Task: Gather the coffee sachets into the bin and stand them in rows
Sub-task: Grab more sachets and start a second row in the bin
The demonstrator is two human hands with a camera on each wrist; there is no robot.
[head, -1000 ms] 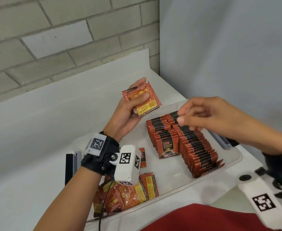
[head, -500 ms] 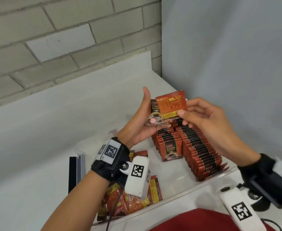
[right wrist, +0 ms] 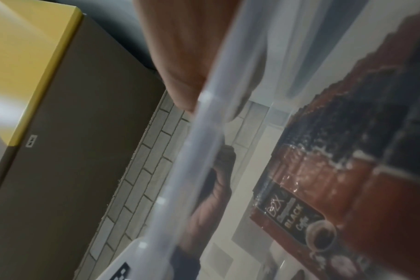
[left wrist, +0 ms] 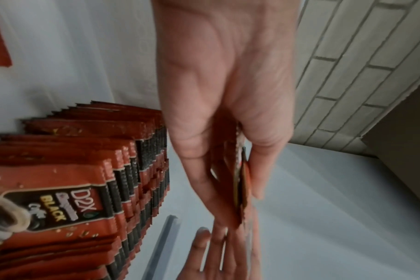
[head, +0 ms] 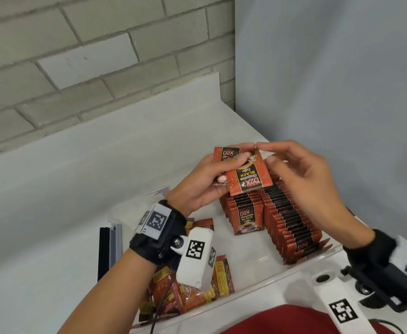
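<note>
White counter under a grey brick wall. Nearest you in the bin [head: 257, 283], loose sachets [head: 192, 295] lie flat; past them two rows [head: 291, 225] stand on edge. Above the rows' far end your left hand [head: 197, 186] grips a few sachets [head: 248, 175], front one upside down, red with black label. Your right hand [head: 303, 174] pinches its top corner, nearer the rows. Probably flip it next, then stand it.

Even soft light; both wrist views blurred.
</note>
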